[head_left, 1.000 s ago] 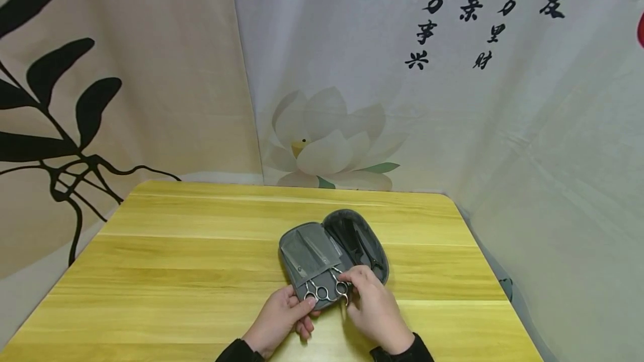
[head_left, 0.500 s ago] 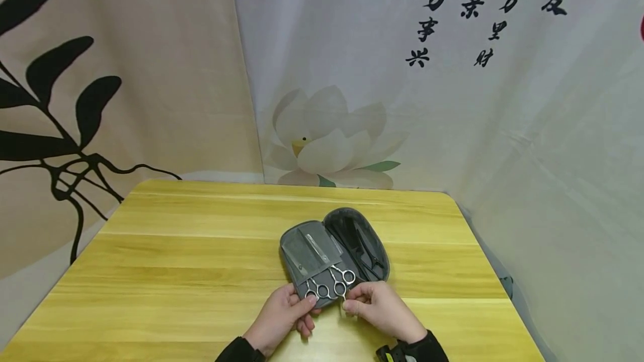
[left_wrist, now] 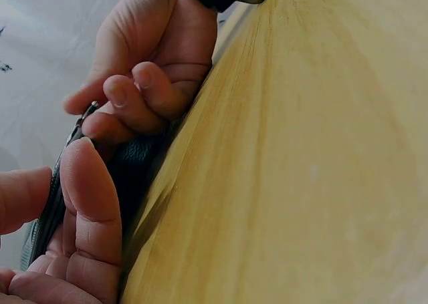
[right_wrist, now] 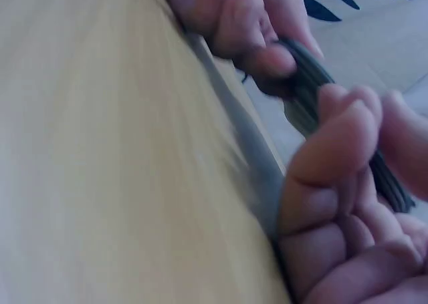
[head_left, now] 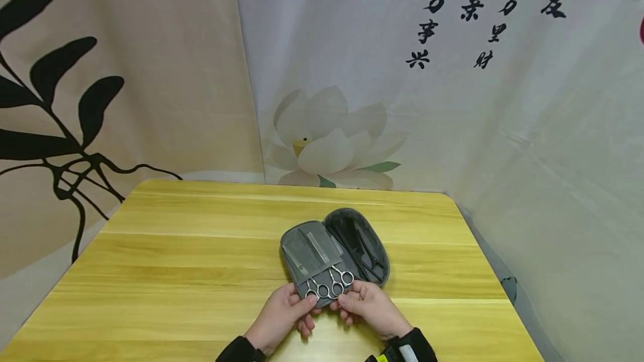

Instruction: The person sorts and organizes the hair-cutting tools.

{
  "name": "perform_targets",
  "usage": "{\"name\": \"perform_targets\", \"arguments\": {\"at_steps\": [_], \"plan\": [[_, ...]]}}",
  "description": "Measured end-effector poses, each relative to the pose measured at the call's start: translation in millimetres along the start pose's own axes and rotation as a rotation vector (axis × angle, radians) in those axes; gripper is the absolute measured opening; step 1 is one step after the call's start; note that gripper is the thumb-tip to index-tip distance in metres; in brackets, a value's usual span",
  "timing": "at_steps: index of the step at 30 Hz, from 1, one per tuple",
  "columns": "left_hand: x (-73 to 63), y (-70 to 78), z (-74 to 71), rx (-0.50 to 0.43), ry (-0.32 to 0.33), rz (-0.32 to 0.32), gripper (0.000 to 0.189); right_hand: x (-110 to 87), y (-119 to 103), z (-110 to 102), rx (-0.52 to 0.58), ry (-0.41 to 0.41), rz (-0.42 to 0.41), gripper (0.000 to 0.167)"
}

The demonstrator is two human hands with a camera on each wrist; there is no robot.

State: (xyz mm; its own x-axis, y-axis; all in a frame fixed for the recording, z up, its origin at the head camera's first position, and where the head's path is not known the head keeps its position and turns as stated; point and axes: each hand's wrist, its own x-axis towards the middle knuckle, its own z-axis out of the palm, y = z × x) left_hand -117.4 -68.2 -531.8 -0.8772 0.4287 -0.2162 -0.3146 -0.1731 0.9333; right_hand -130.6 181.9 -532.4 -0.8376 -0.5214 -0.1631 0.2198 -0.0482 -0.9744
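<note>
Two bare hands meet at the near edge of an open grey zip-up fabric tool case [head_left: 332,253] that lies flat on a yellow wood-grain table [head_left: 191,261]. The left hand [head_left: 282,317] pinches the case's near left rim, thumb on top and fingers curled beneath it; the left wrist view shows that thumb [left_wrist: 90,184] pressed on the dark edge. The right hand [head_left: 369,307] grips the near rim just beside it, fingers curled round the edge, its fingertips [head_left: 344,301] touching the ring handles of the right-hand pair of silver steel scissors [head_left: 338,278]. A second pair of silver scissors [head_left: 313,286] sits just to its left; both pairs are tucked under the grey inner flap of the case's left half, blades pointing away from the person, handles sticking out toward the hands. The case's right half holds black tools [head_left: 364,250], too dark to tell apart. No brand or label can be read on the case or scissors. The right wrist view is blurred and shows only fingers wrapped on the thin dark rim.

Behind the table hang two printed cloths: a beige cloth with black leaf branches [head_left: 100,99] on the left, and a pale cloth with a white lotus flower [head_left: 327,138] and black brush-written Chinese characters [head_left: 483,10], among them what looks like 万 and 兴; the rest are cut off or too loose to read.
</note>
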Motion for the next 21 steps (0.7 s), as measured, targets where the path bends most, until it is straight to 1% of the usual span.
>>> {"name": "perform_targets", "arguments": {"at_steps": [1,3,7,12,18,21], "plan": [[0.6,0.3,-1.1,0.001,-0.002,-0.002,0.037,1.7,2,1,0.050,0.002,0.006,0.012],[1.8,1.2,-3.3,0.005,-0.006,-0.005,0.037,5.0,4,5,0.108,0.020,0.015,0.007],[3.7,3.0,-8.1,0.015,-0.016,-0.006,0.037,10.3,3,11,0.139,0.073,0.020,0.009],[5.5,5.9,-13.2,0.018,-0.030,-0.004,0.037,15.5,-1,16,0.150,0.101,0.025,0.010],[7.8,7.7,-18.1,0.022,-0.032,-0.003,0.037,21.2,0,24,0.107,0.202,0.027,0.017],[9.2,6.2,-20.1,0.019,-0.035,-0.003,0.037,22.3,3,25,0.094,0.219,0.023,0.020]]}}
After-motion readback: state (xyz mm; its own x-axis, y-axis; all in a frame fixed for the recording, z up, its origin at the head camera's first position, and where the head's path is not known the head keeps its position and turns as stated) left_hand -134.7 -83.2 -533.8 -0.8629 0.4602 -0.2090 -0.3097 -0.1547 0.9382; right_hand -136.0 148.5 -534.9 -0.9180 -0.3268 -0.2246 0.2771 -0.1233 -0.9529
